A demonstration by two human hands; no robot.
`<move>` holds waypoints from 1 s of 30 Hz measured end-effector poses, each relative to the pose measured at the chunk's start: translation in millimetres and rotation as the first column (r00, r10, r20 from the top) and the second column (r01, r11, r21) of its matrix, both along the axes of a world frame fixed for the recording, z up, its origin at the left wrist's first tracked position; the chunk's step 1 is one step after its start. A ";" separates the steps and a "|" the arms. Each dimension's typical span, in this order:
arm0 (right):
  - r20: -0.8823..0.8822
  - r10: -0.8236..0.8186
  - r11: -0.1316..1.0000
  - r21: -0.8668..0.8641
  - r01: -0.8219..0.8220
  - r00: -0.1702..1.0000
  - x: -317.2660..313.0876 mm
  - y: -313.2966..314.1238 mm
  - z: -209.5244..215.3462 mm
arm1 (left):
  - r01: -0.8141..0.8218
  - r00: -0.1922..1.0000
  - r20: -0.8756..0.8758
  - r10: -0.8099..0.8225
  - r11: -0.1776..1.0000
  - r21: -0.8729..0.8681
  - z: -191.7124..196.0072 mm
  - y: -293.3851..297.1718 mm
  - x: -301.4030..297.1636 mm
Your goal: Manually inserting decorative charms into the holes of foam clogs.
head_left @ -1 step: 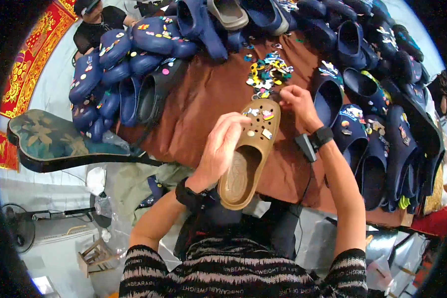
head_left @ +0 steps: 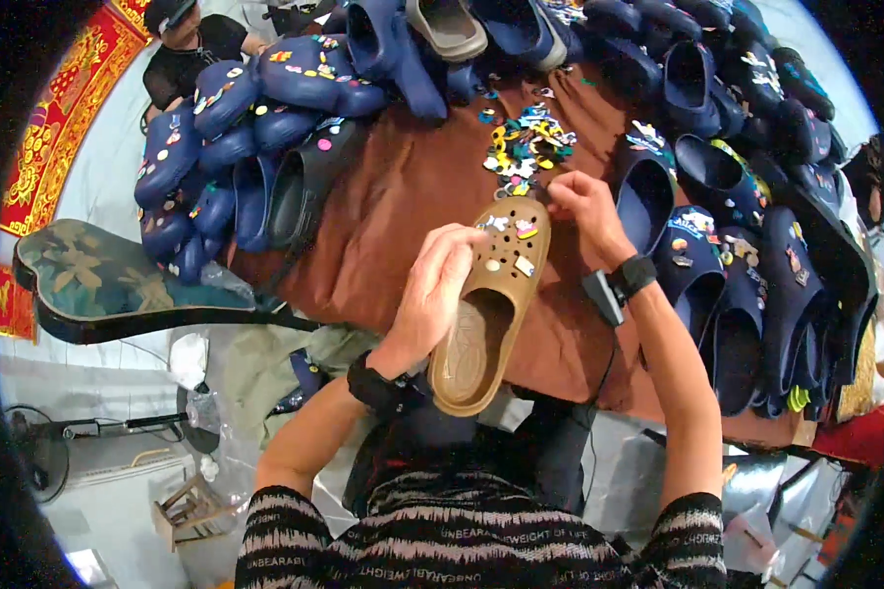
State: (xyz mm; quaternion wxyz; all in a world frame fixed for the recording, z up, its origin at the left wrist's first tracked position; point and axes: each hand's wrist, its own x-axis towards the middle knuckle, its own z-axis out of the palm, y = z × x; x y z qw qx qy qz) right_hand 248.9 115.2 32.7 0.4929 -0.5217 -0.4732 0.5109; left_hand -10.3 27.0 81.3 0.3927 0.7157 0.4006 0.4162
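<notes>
Left hand gripping tan clog — right hand curled

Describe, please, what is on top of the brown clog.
The brown clog bears a pink-yellow charm, a whitish charm, a round pale charm and a pale rectangular charm. The left grip covers part of its left side; anything beneath cannot be seen.

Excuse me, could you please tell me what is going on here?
A person's left hand holds a tan clog with a few charms on its upper. The right hand is beside the clog's toe; whether it holds anything is unclear. Loose charms lie on the brown cloth just beyond, with dark blue clogs at both sides.
</notes>
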 end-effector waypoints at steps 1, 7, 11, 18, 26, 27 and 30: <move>0.051 0.021 0.997 0.076 -0.025 0.999 -0.2 -3.7 -2.0 | -0.018 1.000 -0.014 0.018 1.000 -0.010 -10.7 1.3 2.4; 0.459 -0.069 0.941 0.324 -0.094 0.886 -9.0 -19.8 2.0 | -0.015 0.991 -0.131 0.017 1.000 0.014 -40.7 -4.9 14.7; 0.585 -0.133 0.897 0.415 -0.154 0.800 -8.9 -27.5 -0.8 | -0.014 0.993 -0.117 0.013 1.000 -0.010 -42.8 -3.6 19.0; 0.584 -0.054 0.877 0.416 -0.242 0.810 -29.3 -49.8 23.4 | -0.059 0.995 -0.080 0.059 0.998 -0.001 -44.7 -5.5 16.3; 0.682 0.044 0.816 0.397 -0.420 0.730 -35.3 -51.8 22.3 | -0.049 0.996 -0.076 0.050 0.999 0.010 -46.7 -4.7 18.2; 0.682 0.048 0.815 0.395 -0.423 0.730 -36.9 -51.8 23.2 | -0.053 0.996 -0.075 0.054 0.999 0.008 -46.8 -4.7 17.2; 0.643 0.042 0.831 0.403 -0.385 0.765 -41.2 -52.3 25.4 | -0.064 0.993 -0.097 0.065 0.998 0.012 -46.9 -4.5 15.7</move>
